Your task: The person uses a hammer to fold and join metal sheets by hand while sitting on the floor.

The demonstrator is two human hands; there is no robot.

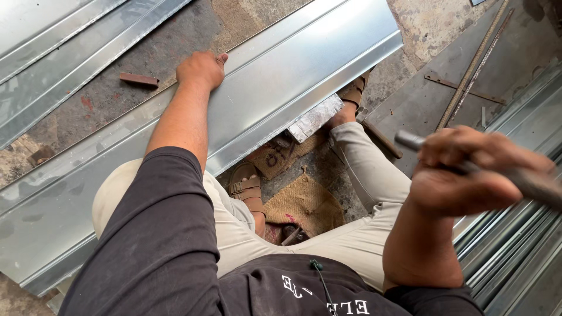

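Seen from above, a person sits low on a workshop floor with knees apart, wearing a dark shirt and pale trousers. A long galvanised metal sheet (281,76), folded with ridges along its length, lies diagonally across the frame, its long axis running from the lower left up to the upper right. The left hand (201,69), in the upper centre-left, presses flat on the sheet's upper edge with fingers closed together and thumb out, pinning the sheet without gripping it. The right hand (468,169), raised in the right of the frame and close to the camera, is closed in a fist around a grey metal rod-like tool (410,140) that sticks out to the left of the fist; its far end is blurred. The sheet lies left of and beyond the right hand, well apart from it, so the left hand is the one in contact. Below the sheet's lower edge sit a sandalled foot (247,188) and a piece of sacking (304,205). More folded sheets (515,246) are stacked at the right edge.
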